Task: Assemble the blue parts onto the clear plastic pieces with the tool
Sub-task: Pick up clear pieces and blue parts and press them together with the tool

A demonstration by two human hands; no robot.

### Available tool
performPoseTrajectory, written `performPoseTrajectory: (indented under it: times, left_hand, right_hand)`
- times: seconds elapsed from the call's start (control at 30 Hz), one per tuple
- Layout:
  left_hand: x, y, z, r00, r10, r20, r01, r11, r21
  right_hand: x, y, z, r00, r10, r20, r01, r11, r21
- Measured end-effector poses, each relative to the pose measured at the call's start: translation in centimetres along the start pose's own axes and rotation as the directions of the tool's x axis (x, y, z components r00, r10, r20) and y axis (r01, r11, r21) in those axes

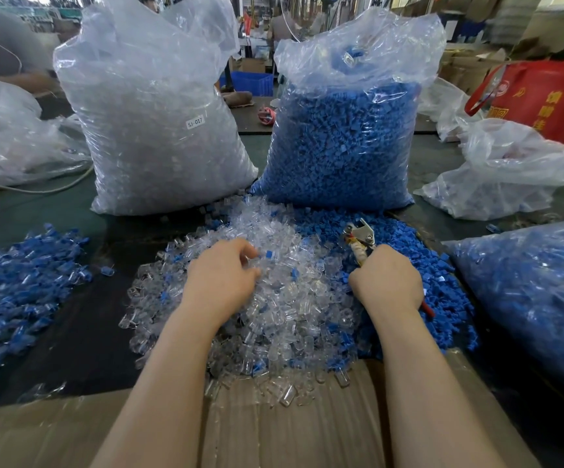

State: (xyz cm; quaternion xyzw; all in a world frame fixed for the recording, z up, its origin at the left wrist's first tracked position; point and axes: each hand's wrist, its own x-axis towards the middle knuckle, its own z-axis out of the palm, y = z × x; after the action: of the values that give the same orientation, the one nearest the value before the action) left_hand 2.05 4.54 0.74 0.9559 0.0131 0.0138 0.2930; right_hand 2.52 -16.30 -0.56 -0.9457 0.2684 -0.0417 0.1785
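Left hand curls its fingers into the heap of clear plastic pieces, pinching some. At three o'clock, right hand grips the red-handled metal pliers tool over loose small blue plastic parts

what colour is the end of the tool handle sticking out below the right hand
Red, on the tool handle below the right hand; head view, the only one.
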Motion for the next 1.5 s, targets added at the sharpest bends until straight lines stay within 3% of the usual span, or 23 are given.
performPoseTrajectory:
  times: [0.2, 0.37, 0.73, 1.23, 1.5]
  left_hand:
    - [0.1, 0.0, -0.1, 1.000, 0.021, 0.009, -0.022, 0.993, 0.120]
    - [0.1, -0.4, 0.2, 0.998, 0.026, -0.050, -0.026, 1.000, 0.016]
    - [0.0, 0.0, 0.5, 0.996, 0.055, -0.074, -0.058, 0.998, -0.034]
    - [-0.2, 0.9, 0.3, 0.984, 0.026, -0.178, -0.096, 0.912, -0.399]
    - [-0.2, 1.2, 0.0, 0.973, -0.049, -0.225, -0.108, 0.767, -0.633]
  right_hand:
    - [0.0, -0.2, 0.1, 0.998, -0.033, 0.050, 0.035, 0.998, -0.047]
    - [0.1, -0.1, 0.2, 1.000, -0.017, 0.022, 0.017, 1.000, -0.021]
    - [0.3, -0.1, 0.6, 0.999, -0.023, -0.037, 0.025, 0.999, 0.036]
    - [0.4, -0.9, 0.4, 0.972, -0.182, -0.147, 0.214, 0.946, 0.242]
    - [0.2, -1.3, 0.1, 0.934, -0.336, -0.124, 0.352, 0.794, 0.496]
